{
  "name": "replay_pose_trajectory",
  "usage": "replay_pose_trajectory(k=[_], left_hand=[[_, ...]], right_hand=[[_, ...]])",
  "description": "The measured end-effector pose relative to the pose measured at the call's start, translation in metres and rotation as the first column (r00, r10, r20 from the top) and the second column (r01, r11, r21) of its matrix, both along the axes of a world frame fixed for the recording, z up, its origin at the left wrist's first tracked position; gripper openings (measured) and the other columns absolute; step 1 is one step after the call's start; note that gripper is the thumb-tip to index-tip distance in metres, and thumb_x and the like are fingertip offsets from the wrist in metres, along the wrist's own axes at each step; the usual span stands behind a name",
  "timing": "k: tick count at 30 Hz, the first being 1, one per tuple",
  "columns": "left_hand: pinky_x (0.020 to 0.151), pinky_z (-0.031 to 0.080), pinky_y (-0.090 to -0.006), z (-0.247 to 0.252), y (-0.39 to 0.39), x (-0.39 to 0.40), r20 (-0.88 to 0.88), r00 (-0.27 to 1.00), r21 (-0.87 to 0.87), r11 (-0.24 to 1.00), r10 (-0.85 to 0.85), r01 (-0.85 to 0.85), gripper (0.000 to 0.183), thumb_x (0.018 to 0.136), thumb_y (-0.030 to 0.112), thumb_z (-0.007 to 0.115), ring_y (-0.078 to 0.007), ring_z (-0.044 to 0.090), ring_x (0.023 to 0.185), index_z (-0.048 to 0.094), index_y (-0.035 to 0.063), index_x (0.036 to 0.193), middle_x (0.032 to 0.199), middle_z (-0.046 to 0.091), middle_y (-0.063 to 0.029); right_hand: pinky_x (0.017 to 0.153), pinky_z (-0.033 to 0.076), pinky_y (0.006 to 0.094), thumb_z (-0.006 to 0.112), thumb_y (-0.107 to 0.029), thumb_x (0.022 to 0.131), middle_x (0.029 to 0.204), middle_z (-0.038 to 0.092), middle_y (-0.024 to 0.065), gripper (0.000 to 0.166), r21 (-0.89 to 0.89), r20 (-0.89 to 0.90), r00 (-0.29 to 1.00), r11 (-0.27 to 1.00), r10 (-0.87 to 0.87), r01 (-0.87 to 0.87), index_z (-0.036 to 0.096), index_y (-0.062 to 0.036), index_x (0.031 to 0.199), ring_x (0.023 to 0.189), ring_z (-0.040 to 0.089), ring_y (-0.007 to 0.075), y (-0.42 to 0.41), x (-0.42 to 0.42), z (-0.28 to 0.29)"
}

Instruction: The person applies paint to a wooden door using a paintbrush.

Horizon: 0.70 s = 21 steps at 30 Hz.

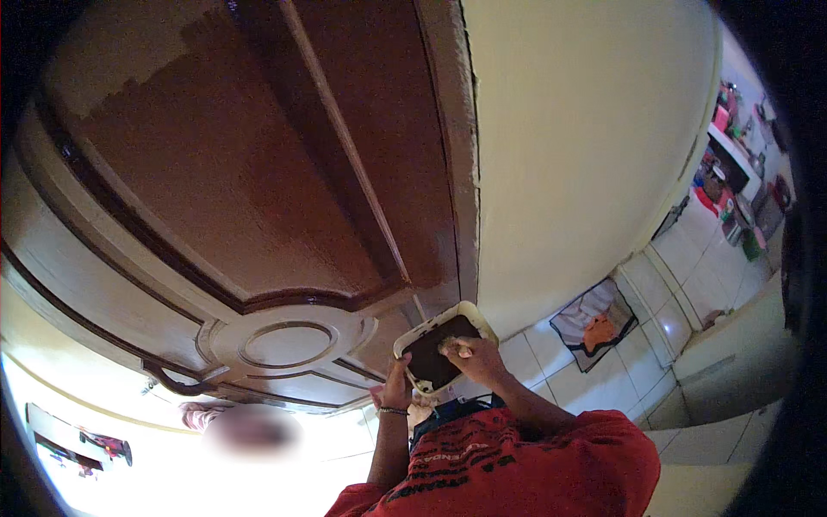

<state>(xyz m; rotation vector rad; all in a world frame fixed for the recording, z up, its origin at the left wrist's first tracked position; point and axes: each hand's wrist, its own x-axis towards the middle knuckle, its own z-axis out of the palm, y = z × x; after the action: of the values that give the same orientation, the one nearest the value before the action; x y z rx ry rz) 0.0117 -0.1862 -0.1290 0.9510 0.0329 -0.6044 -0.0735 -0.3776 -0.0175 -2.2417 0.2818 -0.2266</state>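
My left hand (396,386) grips the near left edge of a pale plastic tub (488,326) filled with dark brown paint (434,359). Over the tub, my right hand (478,360) is closed on a small pale object with a frayed, bristly end, possibly a brush; its tip is at the paint. Beyond the tub rises a carved wooden door (291,220). Its upper panel is coated glossy dark brown with a ragged edge at the top left, while the oval moulding (289,344) and lower parts look lighter.
A cream wall (575,161) adjoins the door frame (455,129). On the tiled floor lies a dark-edged mat (574,315) with an orange cloth (599,331). Household items stand at the far right. A blurred person is at the lower left, near the door handle (171,381).
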Motion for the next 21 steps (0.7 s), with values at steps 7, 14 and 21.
replay_pose_trajectory(k=[7, 14, 21], left_hand=[[0.097, 0.047, -0.0372, 0.039, -0.03, 0.009, -0.019, 0.999, -0.11, 0.994, -0.028, 0.026, 0.048, 0.09, 0.025, 0.061, -0.025, 0.057, 0.115, 0.048, 0.003, 0.131, 0.124, 0.059, -0.0105], [0.102, 0.045, -0.0413, 0.058, -0.047, 0.026, 0.089, 0.987, -0.054, 0.989, -0.131, 0.137, 0.049, 0.092, 0.027, 0.056, -0.0259, 0.054, 0.121, 0.045, 0.0047, 0.134, 0.13, 0.056, -0.0124], [0.105, 0.041, -0.0388, 0.048, -0.057, 0.035, -0.094, 0.982, -0.109, 0.982, -0.163, 0.153, 0.05, 0.093, 0.029, 0.055, -0.0238, 0.052, 0.122, 0.045, 0.0029, 0.134, 0.132, 0.054, -0.0122]], right_hand=[[0.067, 0.053, 0.0361, 0.067, -0.024, 0.086, 0.086, 0.069, 0.0133, 0.026, 0.25, 0.304, 0.951, 0.968, -0.059, -0.02, 0.067, -0.0066, 0.105, 0.078, 0.069, 0.0272, -0.017, -0.004, -0.009], [0.079, 0.053, 0.0351, 0.07, -0.013, 0.084, 0.103, 0.068, 0.0184, 0.029, 0.267, 0.55, 0.819, 0.964, -0.166, 0.017, 0.064, -0.0026, 0.11, 0.092, 0.068, 0.0291, -0.025, -0.014, -0.016], [0.084, 0.052, 0.0361, 0.07, -0.006, 0.084, 0.11, 0.066, 0.0197, 0.036, 0.317, 0.683, 0.688, 0.948, -0.245, 0.022, 0.057, -0.0005, 0.117, 0.099, 0.066, 0.0288, -0.039, 0.002, 0.003]])
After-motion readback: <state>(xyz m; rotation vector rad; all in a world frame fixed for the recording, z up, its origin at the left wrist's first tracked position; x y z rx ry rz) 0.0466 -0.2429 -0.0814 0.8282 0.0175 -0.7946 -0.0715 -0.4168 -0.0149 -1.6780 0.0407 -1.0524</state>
